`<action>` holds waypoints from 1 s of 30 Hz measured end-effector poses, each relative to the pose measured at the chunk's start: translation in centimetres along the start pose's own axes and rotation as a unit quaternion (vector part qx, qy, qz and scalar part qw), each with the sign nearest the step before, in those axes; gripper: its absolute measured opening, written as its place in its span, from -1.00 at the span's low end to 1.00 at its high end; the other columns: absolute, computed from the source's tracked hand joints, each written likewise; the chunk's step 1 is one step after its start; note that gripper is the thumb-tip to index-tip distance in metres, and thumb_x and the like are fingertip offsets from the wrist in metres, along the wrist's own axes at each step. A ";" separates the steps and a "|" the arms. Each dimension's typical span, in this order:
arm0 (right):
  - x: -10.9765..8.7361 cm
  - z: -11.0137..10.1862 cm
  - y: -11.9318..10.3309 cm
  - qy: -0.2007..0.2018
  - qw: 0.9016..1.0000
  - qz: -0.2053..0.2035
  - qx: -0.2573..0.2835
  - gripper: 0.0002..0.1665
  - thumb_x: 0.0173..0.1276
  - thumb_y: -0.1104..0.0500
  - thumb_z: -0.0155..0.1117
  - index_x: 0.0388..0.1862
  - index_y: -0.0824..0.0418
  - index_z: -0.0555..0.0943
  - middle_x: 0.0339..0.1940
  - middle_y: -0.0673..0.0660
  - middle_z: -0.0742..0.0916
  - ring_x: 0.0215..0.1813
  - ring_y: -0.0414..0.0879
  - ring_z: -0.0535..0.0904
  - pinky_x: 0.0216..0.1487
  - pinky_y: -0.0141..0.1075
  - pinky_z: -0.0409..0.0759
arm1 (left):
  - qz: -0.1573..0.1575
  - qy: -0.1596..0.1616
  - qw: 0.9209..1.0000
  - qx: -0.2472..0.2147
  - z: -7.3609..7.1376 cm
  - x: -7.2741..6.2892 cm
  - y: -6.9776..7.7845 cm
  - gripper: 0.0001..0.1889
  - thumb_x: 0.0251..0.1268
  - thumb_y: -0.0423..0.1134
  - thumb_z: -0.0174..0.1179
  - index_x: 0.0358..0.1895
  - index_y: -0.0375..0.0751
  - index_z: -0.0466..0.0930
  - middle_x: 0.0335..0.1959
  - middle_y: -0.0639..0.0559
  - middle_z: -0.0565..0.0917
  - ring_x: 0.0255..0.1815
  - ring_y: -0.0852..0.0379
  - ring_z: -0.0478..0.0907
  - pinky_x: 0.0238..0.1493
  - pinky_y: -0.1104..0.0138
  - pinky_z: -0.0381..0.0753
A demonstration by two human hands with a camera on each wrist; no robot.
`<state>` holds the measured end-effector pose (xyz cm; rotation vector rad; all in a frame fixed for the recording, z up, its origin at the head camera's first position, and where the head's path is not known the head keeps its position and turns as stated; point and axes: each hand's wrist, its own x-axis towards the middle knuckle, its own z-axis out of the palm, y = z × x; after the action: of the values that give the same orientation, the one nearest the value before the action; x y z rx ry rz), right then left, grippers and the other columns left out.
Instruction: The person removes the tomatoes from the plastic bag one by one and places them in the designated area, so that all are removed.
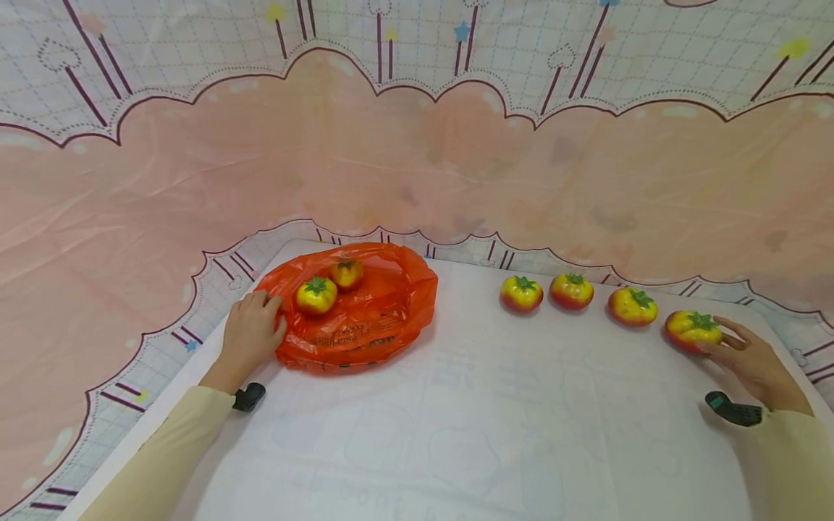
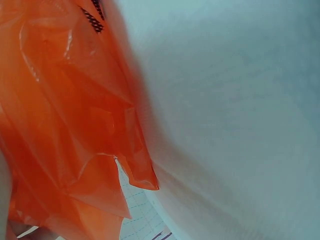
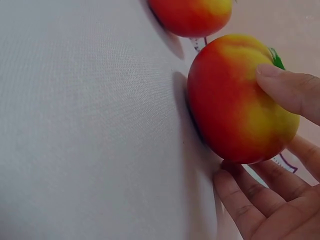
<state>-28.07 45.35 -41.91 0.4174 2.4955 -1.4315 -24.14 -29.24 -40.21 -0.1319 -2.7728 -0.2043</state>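
Beige sleeves (image 1: pixel 156 449); crinkled plastic bag (image 1: pixel 348 336); 6 squat, glossy fruits (image 1: pixel 632 307).

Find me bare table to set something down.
Widest: near middle of the table, between the sleeves. Smaller: between bag and fruit row. Crowded: far right, right hand on the end fruit; far left, left hand at the bag.

Head view looking forward-down, 2 wrist close-ups, white table (image 1: pixel 456 434) shared
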 end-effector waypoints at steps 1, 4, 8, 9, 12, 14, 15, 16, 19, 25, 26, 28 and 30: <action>0.0 -0.1 0.1 -0.002 1.000 -0.003 -0.001 0.02 0.41 -0.13 -0.01 0.48 0.01 -0.46 0.43 0.45 -0.34 0.44 0.47 -0.33 0.32 0.23 -0.06 | 0.000 0.000 1.000 0.000 0.0 0.0 0.0 -0.68 0.17 -0.32 0.17 -0.04 -0.45 0.50 -0.09 -0.38 0.47 -0.02 -0.29 0.36 0.14 -0.19 0.37; 0.0 -0.2 0.2 -0.010 1.000 -0.015 -0.008 0.00 0.42 -0.11 -0.02 0.47 -0.08 -0.48 0.43 0.45 -0.34 0.44 0.47 -0.33 0.30 0.23 -0.04 | -0.002 -0.004 1.000 0.000 0.0 0.1 0.0 -0.67 0.17 -0.32 0.17 -0.03 -0.45 0.50 -0.07 -0.39 0.46 -0.01 -0.30 0.36 0.16 -0.20 0.35; -0.1 -0.5 0.3 -0.021 0.999 -0.024 -0.021 0.01 0.41 -0.14 -0.01 0.46 -0.11 -0.51 0.43 0.46 -0.33 0.43 0.48 -0.30 0.27 0.16 0.07 | 0.000 -0.002 1.000 0.001 0.0 0.2 0.0 -0.67 0.17 -0.32 0.17 -0.03 -0.45 0.50 -0.07 -0.39 0.46 -0.01 -0.30 0.36 0.16 -0.20 0.35; -0.1 -0.7 0.3 -0.027 0.999 -0.025 -0.023 0.01 0.42 -0.14 -0.02 0.45 -0.11 -0.52 0.43 0.46 -0.34 0.43 0.48 -0.30 0.27 0.15 0.07 | 0.002 0.001 1.000 0.001 0.0 0.2 0.0 -0.67 0.17 -0.32 0.18 -0.04 -0.45 0.50 -0.08 -0.39 0.47 -0.01 -0.30 0.36 0.16 -0.20 0.36; -0.4 -0.9 0.1 -0.041 0.999 -0.021 -0.024 0.05 0.41 -0.15 -0.01 0.43 -0.06 -0.56 0.42 0.46 -0.37 0.43 0.50 -0.30 0.27 0.15 0.06 | 0.005 0.009 1.000 0.001 0.0 0.2 0.0 -0.68 0.16 -0.32 0.18 -0.05 -0.45 0.51 -0.09 -0.38 0.47 -0.03 -0.29 0.37 0.14 -0.19 0.37; -0.5 -1.1 0.0 -0.046 0.998 -0.020 -0.032 0.08 0.41 -0.15 -0.01 0.42 0.01 -0.59 0.41 0.47 -0.37 0.41 0.52 -0.30 0.26 0.23 0.01 | 0.007 0.012 1.000 -0.001 0.0 0.2 0.0 -0.69 0.16 -0.32 0.18 -0.06 -0.45 0.51 -0.10 -0.38 0.47 -0.03 -0.29 0.37 0.14 -0.18 0.37; -0.6 -1.2 0.0 -0.051 0.998 -0.022 -0.026 0.09 0.41 -0.14 0.00 0.42 0.00 -0.61 0.41 0.46 -0.38 0.41 0.52 -0.32 0.29 0.19 0.15 | 0.007 0.013 1.000 -0.001 0.0 0.2 0.0 -0.69 0.16 -0.32 0.18 -0.06 -0.45 0.51 -0.10 -0.38 0.47 -0.03 -0.29 0.37 0.14 -0.18 0.37; -0.7 -1.3 0.0 -0.051 0.998 -0.024 -0.023 0.10 0.41 -0.12 0.01 0.42 0.00 -0.61 0.41 0.46 -0.38 0.41 0.52 -0.32 0.27 0.11 0.31 | 0.007 0.012 1.000 -0.002 0.0 0.3 0.1 -0.69 0.16 -0.32 0.18 -0.07 -0.44 0.51 -0.10 -0.38 0.47 -0.03 -0.29 0.37 0.14 -0.18 0.37; -0.8 -1.5 0.4 -0.055 0.997 -0.045 -0.010 0.06 0.43 -0.07 0.00 0.42 -0.05 -0.60 0.41 0.45 -0.38 0.48 0.38 -0.12 0.00 -0.31 0.63 | 0.007 0.012 1.000 -0.002 -0.1 0.4 0.1 -0.69 0.16 -0.32 0.18 -0.07 -0.44 0.51 -0.11 -0.38 0.47 -0.04 -0.29 0.37 0.13 -0.18 0.37; -1.1 -2.6 1.1 -0.070 0.994 -0.083 -0.001 0.02 0.46 0.01 -0.04 0.42 -0.12 -0.61 0.44 0.40 -0.37 -0.21 -0.61 0.43 -0.24 -0.51 0.62 | 0.008 0.008 1.000 0.003 -0.2 0.4 0.2 -0.69 0.16 -0.32 0.18 -0.05 -0.45 0.51 -0.10 -0.38 0.47 -0.04 -0.29 0.37 0.13 -0.17 0.37; -1.3 -2.8 1.1 -0.070 0.994 -0.087 -0.004 0.03 0.46 0.01 -0.03 0.42 -0.12 -0.61 0.44 0.41 -0.37 -0.21 -0.60 0.45 -0.25 -0.50 0.62 | 0.008 0.008 1.000 0.004 -0.2 0.4 0.2 -0.69 0.16 -0.32 0.18 -0.05 -0.45 0.51 -0.10 -0.38 0.48 -0.04 -0.29 0.37 0.13 -0.17 0.37; -1.5 -3.1 1.0 -0.071 0.993 -0.099 -0.004 0.03 0.46 0.05 -0.03 0.43 -0.11 -0.61 0.44 0.40 -0.38 -0.27 -0.71 0.37 -0.26 -0.50 0.62 | 0.007 0.008 1.000 0.005 -0.2 0.3 0.2 -0.68 0.16 -0.32 0.18 -0.05 -0.45 0.50 -0.10 -0.38 0.47 -0.04 -0.29 0.36 0.13 -0.17 0.38; -1.6 -3.4 1.0 -0.065 0.991 -0.114 -0.024 0.02 0.46 0.08 -0.03 0.44 -0.10 -0.58 0.46 0.38 -0.35 -0.25 -0.72 0.37 -0.28 -0.48 0.63 | 0.009 0.011 1.000 0.005 -0.2 0.3 0.2 -0.68 0.16 -0.32 0.18 -0.06 -0.45 0.51 -0.11 -0.38 0.47 -0.04 -0.29 0.37 0.12 -0.17 0.38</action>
<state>-26.42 48.57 -40.44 0.0276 2.5289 -1.4234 -24.27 -29.07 -39.88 -0.1501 -2.7497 -0.1861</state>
